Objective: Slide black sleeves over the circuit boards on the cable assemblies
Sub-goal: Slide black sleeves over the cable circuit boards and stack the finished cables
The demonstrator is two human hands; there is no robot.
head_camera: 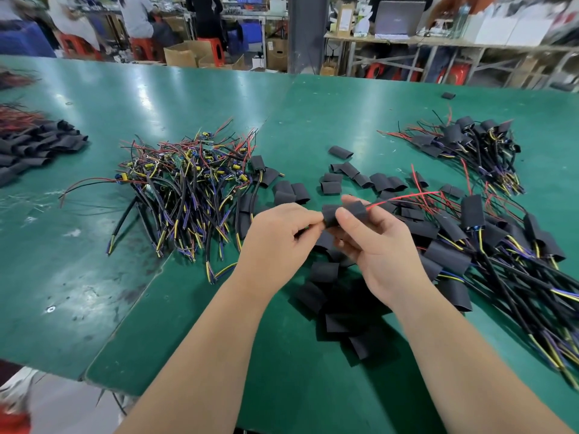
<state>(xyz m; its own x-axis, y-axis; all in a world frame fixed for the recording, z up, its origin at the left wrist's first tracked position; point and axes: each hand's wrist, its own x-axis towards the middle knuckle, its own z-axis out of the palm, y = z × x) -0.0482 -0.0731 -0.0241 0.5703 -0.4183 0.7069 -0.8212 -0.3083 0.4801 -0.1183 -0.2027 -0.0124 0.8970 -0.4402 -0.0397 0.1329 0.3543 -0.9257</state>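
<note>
Above the green table, my left hand [277, 238] pinches the left end of a black sleeve [330, 214]. My right hand [379, 242] pinches the same sleeve from the right with thumb and forefinger. Red and black wires [404, 197] run out of the sleeve's right end. The circuit board inside is hidden by my fingers and the sleeve. Loose black sleeves [338, 308] lie in a heap under my hands. More loose sleeves [360, 180] are scattered beyond them.
A tangle of unsleeved cable assemblies [185, 189] lies at centre left. Sleeved assemblies are piled at right [501, 245] and at far right [463, 142]. Another heap of black sleeves [34, 148] sits at the left edge. People and cardboard boxes are beyond the green table [78, 277].
</note>
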